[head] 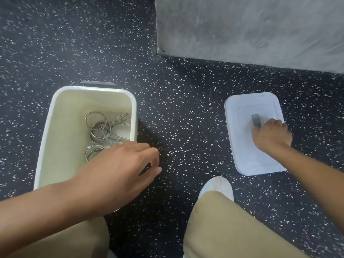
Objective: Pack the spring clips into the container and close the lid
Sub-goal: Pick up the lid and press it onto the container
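Note:
A white rectangular container [55, 112] stands open on the floor at the left, with several metal spring clips [98, 125] lying in it. My left hand [119, 168] hovers over its near right corner, fingers apart and holding nothing. The white lid [240, 153] lies flat on the floor at the right. My right hand [271, 135] rests on the lid, fingers curled at its small dark handle [255, 119]; whether they grip the handle is unclear.
The floor is dark rubber with white speckles. A grey concrete wall [251, 28] rises at the back right. My knees in tan trousers and a white shoe [217, 187] fill the near edge between container and lid.

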The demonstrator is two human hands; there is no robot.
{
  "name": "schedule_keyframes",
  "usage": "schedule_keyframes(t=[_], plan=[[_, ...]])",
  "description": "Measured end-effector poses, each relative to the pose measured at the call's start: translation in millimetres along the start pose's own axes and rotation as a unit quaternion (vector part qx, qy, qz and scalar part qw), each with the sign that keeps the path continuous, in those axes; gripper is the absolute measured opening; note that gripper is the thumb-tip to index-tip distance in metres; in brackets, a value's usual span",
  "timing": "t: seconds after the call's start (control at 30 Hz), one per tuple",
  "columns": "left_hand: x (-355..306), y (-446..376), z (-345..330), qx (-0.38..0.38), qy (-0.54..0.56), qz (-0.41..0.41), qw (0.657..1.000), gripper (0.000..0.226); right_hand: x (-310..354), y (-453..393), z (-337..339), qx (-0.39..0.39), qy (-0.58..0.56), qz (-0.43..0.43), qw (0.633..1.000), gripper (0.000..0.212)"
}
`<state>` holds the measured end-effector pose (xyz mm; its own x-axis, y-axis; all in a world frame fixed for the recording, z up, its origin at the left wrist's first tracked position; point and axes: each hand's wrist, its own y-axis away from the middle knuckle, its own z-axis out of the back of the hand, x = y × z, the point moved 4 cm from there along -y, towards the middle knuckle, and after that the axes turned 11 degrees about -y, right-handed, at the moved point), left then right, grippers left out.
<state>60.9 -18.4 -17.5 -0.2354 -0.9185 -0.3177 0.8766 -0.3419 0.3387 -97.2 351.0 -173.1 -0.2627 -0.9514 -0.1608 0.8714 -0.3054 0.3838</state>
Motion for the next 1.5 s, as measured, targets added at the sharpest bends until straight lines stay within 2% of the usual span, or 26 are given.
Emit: schedule_keyframes(t=[0.1,0.23,0.4,0.57,0.77,0.97,1.1,1.37,1.5], plan=[[0.2,0.7,-2.3,0.005,0.002,0.004,1.0,0.036,3.8,-2.7,1.9,0.02,0.047,0.025,0.998,0.063],[3.2,0.9,-3.1,0.006,0.002,0.01,1.0,0.036,0.5,-11.6,6.1,0.037,0.063,0.043,0.996,0.07],[7.4,1.7,0.0,-0.001,-0.007,0.017,1.0,0.033,11.3,-14.5,25.0,-0.037,0.077,0.099,0.991,0.078],[16.6,5.5,4.8,-0.011,0.001,0.039,0.999,0.03,45.3,6.4,62.9,-0.125,0.084,0.197,0.969,0.071],[32.0,11.1,12.3,-0.033,0.01,0.058,0.998,0.024,102.4,60.6,100.2,-0.124,0.025,0.234,0.964,0.061],[61.5,21.4,22.4,-0.051,0.011,0.099,0.994,0.023,150.4,127.9,117.3,-0.037,-0.132,0.257,0.957,0.054],[81.2,29.4,31.9,-0.08,0.002,0.122,0.989,0.019,174.5,163.0,128.7,0.031,-0.19,0.283,0.94,0.048],[103.3,51.4,29.9,-0.099,-0.001,0.167,0.981,0.015,211.7,198.1,118.1,0.172,-0.188,0.316,0.914,0.051],[105.4,71.1,12.5,-0.07,0.0,0.164,0.984,0.013,226.9,201.7,111.5,0.207,-0.161,0.308,0.915,0.05]])
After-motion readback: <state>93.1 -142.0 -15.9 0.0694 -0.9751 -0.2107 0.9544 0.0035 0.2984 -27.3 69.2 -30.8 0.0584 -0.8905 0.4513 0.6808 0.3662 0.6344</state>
